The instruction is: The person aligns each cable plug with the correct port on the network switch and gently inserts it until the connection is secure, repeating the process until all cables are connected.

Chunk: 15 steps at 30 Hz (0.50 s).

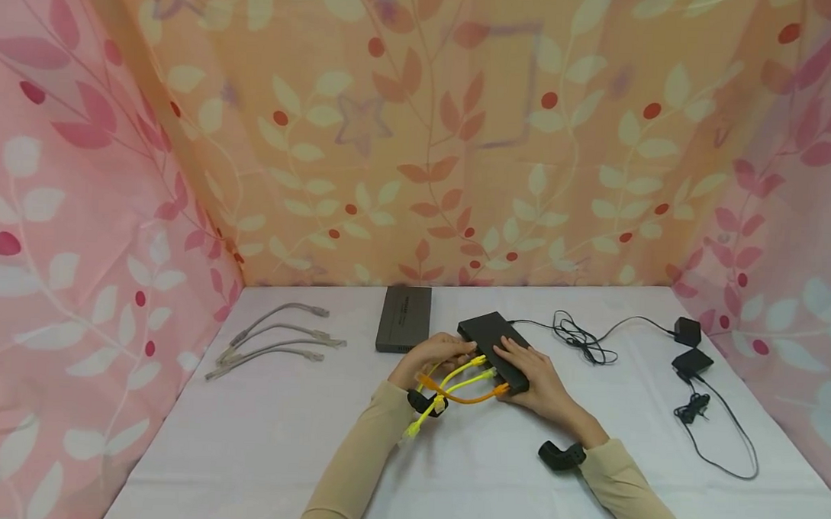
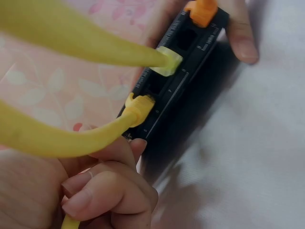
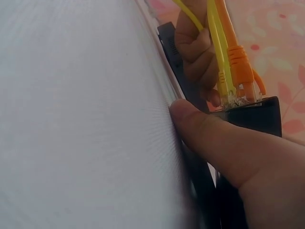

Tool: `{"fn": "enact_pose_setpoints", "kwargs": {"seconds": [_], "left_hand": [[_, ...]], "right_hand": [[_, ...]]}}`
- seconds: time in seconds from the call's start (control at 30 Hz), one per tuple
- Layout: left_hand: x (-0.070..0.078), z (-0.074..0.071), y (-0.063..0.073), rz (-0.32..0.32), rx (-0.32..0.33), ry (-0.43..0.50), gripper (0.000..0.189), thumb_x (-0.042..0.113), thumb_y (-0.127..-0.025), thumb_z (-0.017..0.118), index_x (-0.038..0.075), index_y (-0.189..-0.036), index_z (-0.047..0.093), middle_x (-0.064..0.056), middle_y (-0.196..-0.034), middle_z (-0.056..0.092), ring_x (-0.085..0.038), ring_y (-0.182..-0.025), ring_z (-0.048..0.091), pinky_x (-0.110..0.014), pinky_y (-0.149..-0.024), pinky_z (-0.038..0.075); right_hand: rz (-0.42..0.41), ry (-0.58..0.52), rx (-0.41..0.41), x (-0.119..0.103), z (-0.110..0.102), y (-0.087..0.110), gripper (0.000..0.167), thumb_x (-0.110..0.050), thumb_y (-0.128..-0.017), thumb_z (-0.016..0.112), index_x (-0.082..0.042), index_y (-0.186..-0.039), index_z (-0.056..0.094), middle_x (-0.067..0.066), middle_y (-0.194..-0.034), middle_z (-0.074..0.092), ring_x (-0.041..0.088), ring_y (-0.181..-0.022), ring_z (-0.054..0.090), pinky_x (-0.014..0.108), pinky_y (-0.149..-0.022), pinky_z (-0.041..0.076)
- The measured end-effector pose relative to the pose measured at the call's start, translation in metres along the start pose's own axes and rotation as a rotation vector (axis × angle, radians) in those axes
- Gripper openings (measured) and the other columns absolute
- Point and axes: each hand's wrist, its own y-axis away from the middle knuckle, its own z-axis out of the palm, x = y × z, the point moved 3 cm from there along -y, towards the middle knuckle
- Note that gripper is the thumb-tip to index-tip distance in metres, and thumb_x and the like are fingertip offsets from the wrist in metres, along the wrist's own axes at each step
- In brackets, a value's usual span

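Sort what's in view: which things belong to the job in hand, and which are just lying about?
In the job:
black box, gripped by the right hand
yellow cables, one held by the left hand
orange cable, plugged into the box
rear adapter, lead apparently reaching the box

Lying about:
gray cables, on the left
dark gray box, at the back
front adapter

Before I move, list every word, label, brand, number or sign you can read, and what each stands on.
"7": port face of the black network switch.
"8": same face.
"9": same face.
"10": same face, near the orange plug.
Marks beside the nearer yellow plug: too faint to be sure.
Lettering along that face's other edge: too blurred.
Lettering on the dark grey network device: too small.
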Motion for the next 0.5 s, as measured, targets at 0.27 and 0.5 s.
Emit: {"fn": "enact_pose_setpoints", "kwargs": {"seconds": [0.27,0.5], "left_hand": [[0.0049,0.0012,0.0021,0.037,0.004,-0.072,0.033,0.033,-0.093,0.055,0.007,-0.074,0.063,0.001,-0.055,0.046,-0.010,-0.045,0.027,-0.022,-0.046,0.025],[0.0058,-0.0028,-0.0015,0.057,-0.030,-0.088,0.035,0.032,-0.094,0.054,0.008,-0.070,0.059,0.000,-0.056,0.044,-0.011,-0.045,0.027,-0.023,-0.047,0.025]], "right_hand": [[0.029,-0.002,-0.043,0.0042,-0.0020,-0.0002,0.088,-0.039,-0.066,0.082,-0.018,-0.140,0.042,0.009,-0.147,0.035,0.031,-0.134,0.033,0.056,-0.103,0.018],[0.056,-0.012,-0.099,0.0050,-0.0069,0.0002,0.092,-0.053,-0.066,0.077,-0.023,-0.143,0.037,0.005,-0.150,0.030,0.031,-0.136,0.028,0.065,-0.103,0.010]]}}
